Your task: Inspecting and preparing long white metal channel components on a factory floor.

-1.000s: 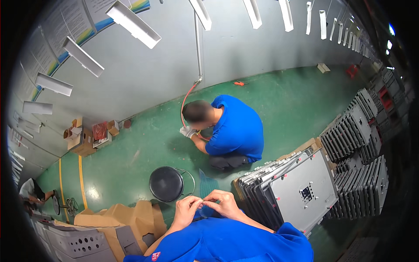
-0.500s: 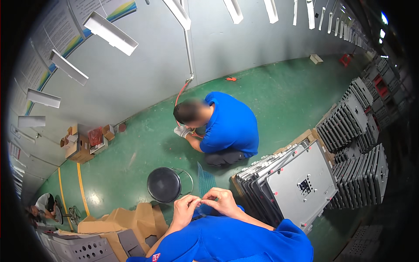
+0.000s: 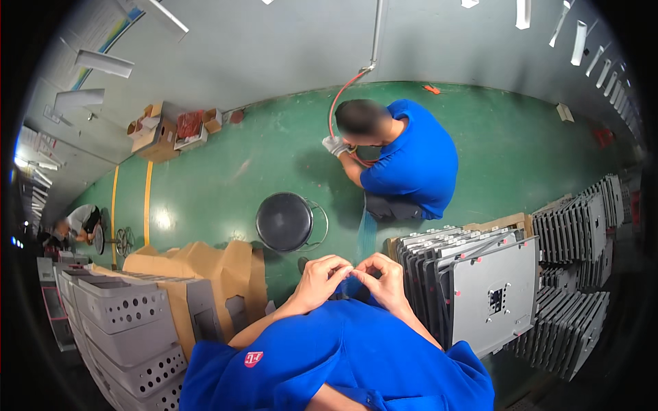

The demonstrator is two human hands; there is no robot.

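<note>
My left hand (image 3: 319, 281) and my right hand (image 3: 385, 281) meet in front of my chest. Thumbs and forefingers of both are pinched together, tip against tip. Whatever lies between the fingertips is too small to make out. Beyond the hands, on the green floor, stands a round black stool (image 3: 284, 222) with a thin metal hoop at its side. A strip of bluish mesh (image 3: 367, 236) shows just past my fingers.
A crouching co-worker (image 3: 415, 161) in blue, one gloved hand (image 3: 335, 145) by a red hose (image 3: 334, 109), is ahead. Grey panels (image 3: 493, 291) are stacked at right. Grey perforated housings (image 3: 130, 308) and brown cardboard (image 3: 236, 274) stand at left. Boxes (image 3: 156, 140) sit by the wall.
My view has swung, so the stool, co-worker and panels appear higher and farther right. More of the grey housings at left shows. My hands stay pinched together.
</note>
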